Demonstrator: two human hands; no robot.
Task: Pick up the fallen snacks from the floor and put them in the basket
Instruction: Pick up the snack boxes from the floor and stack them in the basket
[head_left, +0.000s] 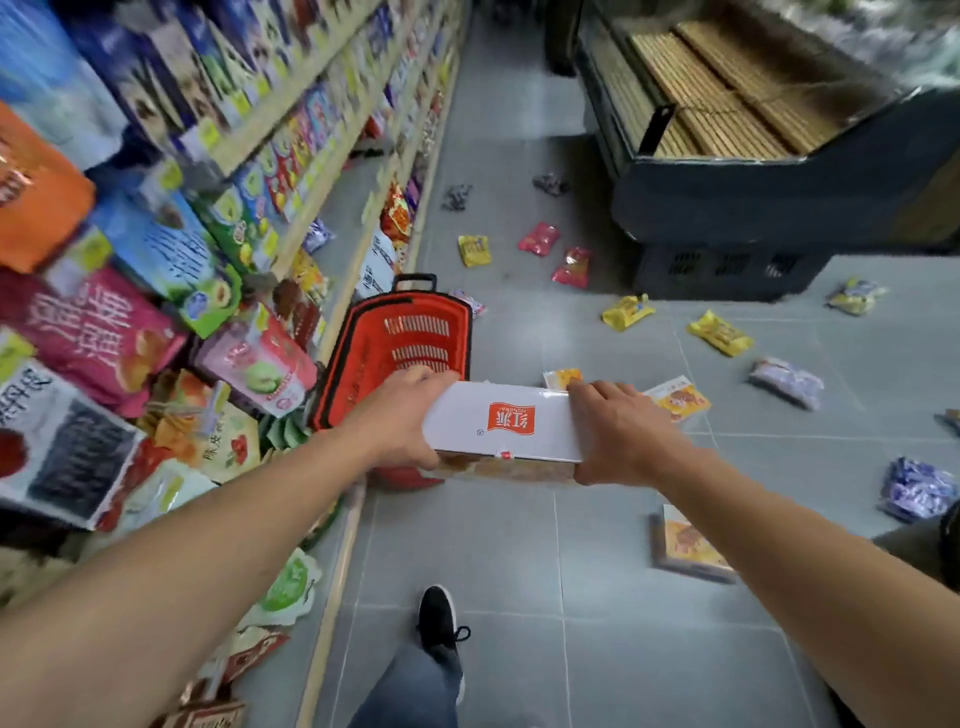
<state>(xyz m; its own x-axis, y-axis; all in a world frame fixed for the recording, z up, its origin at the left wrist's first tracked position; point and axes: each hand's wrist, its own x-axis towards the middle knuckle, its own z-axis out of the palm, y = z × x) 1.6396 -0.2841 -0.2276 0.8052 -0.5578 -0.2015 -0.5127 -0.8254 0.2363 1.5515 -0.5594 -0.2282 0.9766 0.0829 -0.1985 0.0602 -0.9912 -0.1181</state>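
While both arms reach out over the grey tiled floor (519, 571), the left hand (400, 415) grips one short end of a white snack box (506, 431), fingers curled over its far edge and thumb under the near side, and the right hand (618, 431) grips the other end the same way. That box, with a red logo on its top face, hangs level in the air, its left end over the near rim of the red basket (400, 338) and the rest over bare floor just right of it. The basket stands on the floor close against the snack shelves (156, 260), its black handle (414, 280) upright at the far end; what I can see of its slotted bottom holds nothing.

Fallen snacks lie scattered beyond and to the right: a flat orange-and-white box (685, 545) near the right forearm, two small orange packets (678, 400) just past the held box, yellow packets (719, 332) further out, pink packets (540, 239) up the aisle, and purple bags (917, 488) at the right edge. A dark display bin (727, 197) with slatted wooden trays stands on the right of the aisle. Below the arms a black shoe (439, 618) and a jeans leg are planted on the tiles
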